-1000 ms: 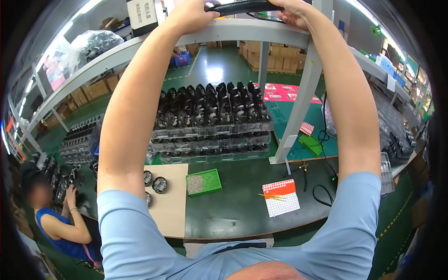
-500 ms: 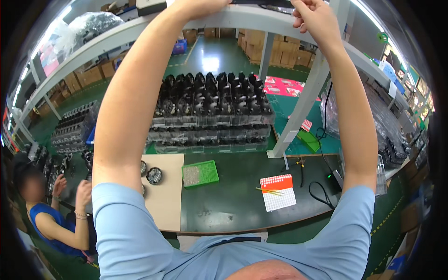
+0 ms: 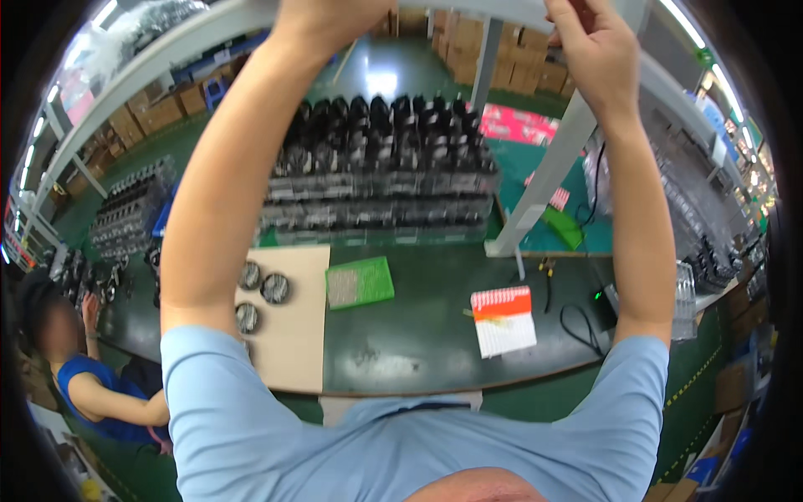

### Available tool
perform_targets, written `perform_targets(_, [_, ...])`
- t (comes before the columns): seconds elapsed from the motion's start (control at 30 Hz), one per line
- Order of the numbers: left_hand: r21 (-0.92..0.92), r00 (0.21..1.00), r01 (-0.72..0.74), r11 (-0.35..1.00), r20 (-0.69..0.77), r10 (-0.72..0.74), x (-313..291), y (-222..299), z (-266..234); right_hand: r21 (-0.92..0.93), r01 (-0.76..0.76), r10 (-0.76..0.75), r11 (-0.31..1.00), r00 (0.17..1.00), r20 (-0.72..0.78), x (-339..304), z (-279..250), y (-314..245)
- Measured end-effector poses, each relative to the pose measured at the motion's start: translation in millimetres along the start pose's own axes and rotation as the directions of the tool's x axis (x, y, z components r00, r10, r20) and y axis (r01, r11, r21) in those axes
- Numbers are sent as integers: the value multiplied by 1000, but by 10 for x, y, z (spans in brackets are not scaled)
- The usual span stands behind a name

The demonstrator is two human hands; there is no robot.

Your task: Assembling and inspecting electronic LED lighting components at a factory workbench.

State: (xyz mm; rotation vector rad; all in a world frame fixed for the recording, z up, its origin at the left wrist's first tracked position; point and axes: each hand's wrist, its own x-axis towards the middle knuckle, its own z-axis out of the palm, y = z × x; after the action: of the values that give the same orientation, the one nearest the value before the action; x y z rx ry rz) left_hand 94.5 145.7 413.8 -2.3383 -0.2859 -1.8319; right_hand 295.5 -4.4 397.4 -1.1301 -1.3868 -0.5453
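Both my arms reach up and away to the picture's top edge, over a pale metal frame bar (image 3: 468, 10). My left hand (image 3: 330, 18) is at the bar's left part; its fingers are cut off by the edge, so their grip is hidden. My right hand (image 3: 598, 50) is at the bar's right part, beside a slanting post (image 3: 552, 171). Its fingers are curled with thumb and index close together, and whatever they hold is out of sight. Beneath my arms, stacked clear trays (image 3: 376, 184) bear rows of black, rounded parts (image 3: 368, 138).
On the dark table (image 3: 418, 335) lie a green tray of small pieces (image 3: 368, 282), a beige board (image 3: 293, 351) with several round black parts (image 3: 275, 289), an orange-and-white sheet (image 3: 504, 322) and a black cable (image 3: 577, 330). A co-worker in blue (image 3: 100, 397) sits at left.
The view has tilted, so the table sits higher and my hands run further past the top edge. The dark item between them has left view. The co-worker's near arm has lowered.
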Motion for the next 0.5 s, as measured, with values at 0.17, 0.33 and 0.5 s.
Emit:
perform_targets(0.17, [-26,838,-544,839,26,544,-1120,-155,-506,-250,-92,183,964,910,371,-939,-254,293])
perform_targets(0.33, [-57,850,518,853,145,-506,-2480,-1054,-944,-239,-599,641,764,662,388,-1686,52,967])
perform_targets(0.5, [-410,42,900,-145,414,-909,-2965,-1964,-1241,36,-845,803,534,519,293,-1869,189,1599])
